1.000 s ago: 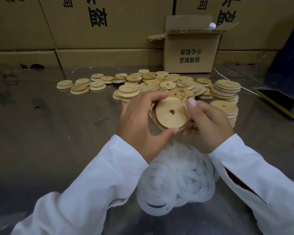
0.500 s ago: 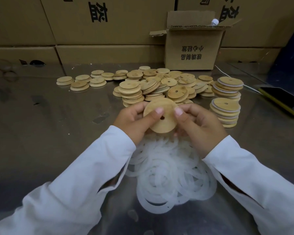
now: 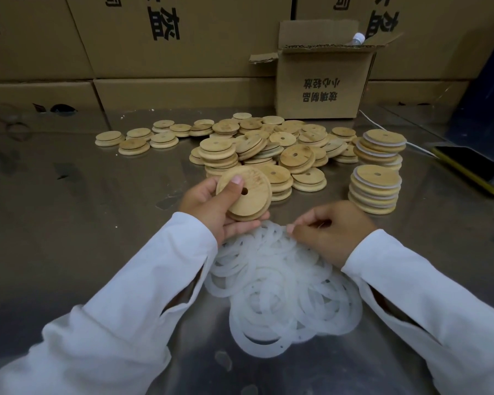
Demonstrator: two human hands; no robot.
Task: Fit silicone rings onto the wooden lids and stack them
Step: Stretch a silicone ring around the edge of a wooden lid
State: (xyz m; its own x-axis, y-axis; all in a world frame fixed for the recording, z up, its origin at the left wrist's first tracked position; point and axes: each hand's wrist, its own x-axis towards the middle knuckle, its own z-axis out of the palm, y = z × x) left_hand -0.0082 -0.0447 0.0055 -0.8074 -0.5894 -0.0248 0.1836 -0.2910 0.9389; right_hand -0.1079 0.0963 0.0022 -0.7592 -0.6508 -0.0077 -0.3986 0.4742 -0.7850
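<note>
L hand w/ lid, heap behind

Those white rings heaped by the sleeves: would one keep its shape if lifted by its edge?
Probably floppy: the silicone rings are thin flat bands draped unevenly over one another. Likely light: the right hand pinches at the heap with fingertips alone. A lifted ring may drag neighbours along, since they overlap and tangle.

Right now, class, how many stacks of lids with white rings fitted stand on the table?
2. The near stack stands at the right, beyond the right hand; the far stack stands just behind it, beside the loose lid pile. Others may hide in that pile.
</note>
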